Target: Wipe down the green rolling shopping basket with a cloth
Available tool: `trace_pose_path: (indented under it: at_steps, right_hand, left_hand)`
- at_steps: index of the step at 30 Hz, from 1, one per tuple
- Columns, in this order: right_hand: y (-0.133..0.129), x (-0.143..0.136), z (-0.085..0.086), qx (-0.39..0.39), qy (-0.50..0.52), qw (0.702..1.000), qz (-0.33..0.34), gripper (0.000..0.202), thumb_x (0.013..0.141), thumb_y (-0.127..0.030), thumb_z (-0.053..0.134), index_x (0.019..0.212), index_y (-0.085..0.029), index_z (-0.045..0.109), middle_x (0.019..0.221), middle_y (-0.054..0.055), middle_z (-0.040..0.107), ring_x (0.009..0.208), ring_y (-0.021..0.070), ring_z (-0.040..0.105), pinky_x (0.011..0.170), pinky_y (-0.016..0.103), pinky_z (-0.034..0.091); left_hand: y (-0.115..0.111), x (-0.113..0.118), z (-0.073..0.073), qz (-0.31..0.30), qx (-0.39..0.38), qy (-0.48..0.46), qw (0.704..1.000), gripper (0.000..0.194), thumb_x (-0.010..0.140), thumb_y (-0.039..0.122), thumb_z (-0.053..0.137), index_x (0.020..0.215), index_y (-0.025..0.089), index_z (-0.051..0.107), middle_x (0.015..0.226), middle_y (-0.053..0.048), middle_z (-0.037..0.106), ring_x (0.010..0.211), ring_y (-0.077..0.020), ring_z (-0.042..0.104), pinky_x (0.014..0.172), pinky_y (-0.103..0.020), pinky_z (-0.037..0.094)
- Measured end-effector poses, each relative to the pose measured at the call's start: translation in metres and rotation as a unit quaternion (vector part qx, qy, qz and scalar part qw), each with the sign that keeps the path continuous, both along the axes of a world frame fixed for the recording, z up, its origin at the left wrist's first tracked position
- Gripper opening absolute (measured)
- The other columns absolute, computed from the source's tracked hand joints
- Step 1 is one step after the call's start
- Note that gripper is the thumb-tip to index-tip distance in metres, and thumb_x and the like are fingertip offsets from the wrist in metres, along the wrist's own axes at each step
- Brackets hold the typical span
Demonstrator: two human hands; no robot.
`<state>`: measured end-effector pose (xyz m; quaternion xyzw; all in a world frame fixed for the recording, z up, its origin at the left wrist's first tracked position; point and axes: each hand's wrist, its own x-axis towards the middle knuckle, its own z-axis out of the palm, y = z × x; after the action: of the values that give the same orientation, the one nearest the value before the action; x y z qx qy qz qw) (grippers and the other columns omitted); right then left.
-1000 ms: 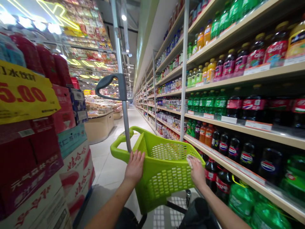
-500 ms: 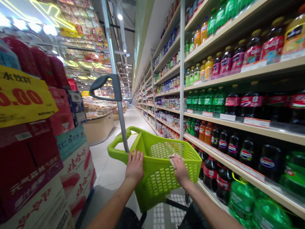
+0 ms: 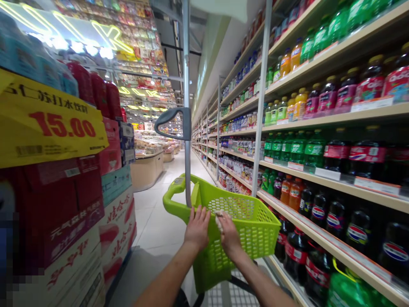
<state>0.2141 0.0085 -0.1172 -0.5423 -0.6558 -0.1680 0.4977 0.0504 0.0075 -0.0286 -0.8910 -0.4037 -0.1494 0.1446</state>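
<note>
A lime-green shopping cart with perforated basket walls stands right in front of me. My left hand lies flat on its near left corner, fingers stretched out and holding nothing. Beside it, my right hand is closed on a crumpled whitish cloth at the near rim. Much of the cloth is hidden by the fingers. From behind the basket's left corner rises a grey metal pole with a dark grey loop handle.
Shelves of soda bottles line the right side, close to the cart. At left, stacked drink cartons carry a yellow price sign. Between them a tiled aisle runs past a rounded display counter.
My right hand has slid the cloth leftward along the basket rim, closer to my left hand. The view has turned slightly left, so the scene sits further right.
</note>
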Motion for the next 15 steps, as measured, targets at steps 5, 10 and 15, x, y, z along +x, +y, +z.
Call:
trace_pose_path:
  at_steps: [5, 10, 15]
  right_hand:
    - [0.010, 0.001, 0.010, 0.002, 0.034, 0.999, 0.010, 0.055, 0.065, -0.002, 0.035, 0.112, -0.018, 0.058, 0.121, 0.009, 0.054, 0.115, 0.0207, 0.046, 0.099, 0.042, 0.037]
    - [0.017, -0.004, 0.028, -0.032, 0.086, 0.996, -0.004, 0.054, 0.063, -0.001, 0.036, 0.109, -0.017, 0.061, 0.116, 0.009, 0.057, 0.112, 0.0205, 0.049, 0.099, 0.040, 0.038]
    - [0.020, -0.094, 0.056, -0.036, 0.044, 0.991, 0.122, 0.056, 0.066, 0.000, 0.038, 0.116, -0.018, 0.056, 0.130, 0.008, 0.046, 0.123, 0.0209, 0.038, 0.103, 0.040, 0.032]
  left_hand:
    - [0.009, -0.034, 0.010, -0.020, 0.089, -0.076, 0.993, 0.058, 0.072, 0.018, 0.042, 0.129, 0.013, 0.036, 0.139, -0.007, 0.036, 0.131, -0.0209, 0.023, 0.110, -0.043, 0.010]
    - [0.021, -0.068, 0.026, 0.134, 0.104, -0.176, 0.970, 0.057, 0.068, 0.013, 0.043, 0.124, 0.009, 0.040, 0.136, -0.012, 0.038, 0.131, -0.0272, 0.020, 0.107, -0.048, 0.018]
    - [0.021, -0.071, 0.029, 0.120, 0.041, -0.161, 0.979, 0.059, 0.063, 0.015, 0.048, 0.121, 0.015, 0.043, 0.136, -0.007, 0.038, 0.133, -0.0257, 0.012, 0.108, -0.043, 0.018]
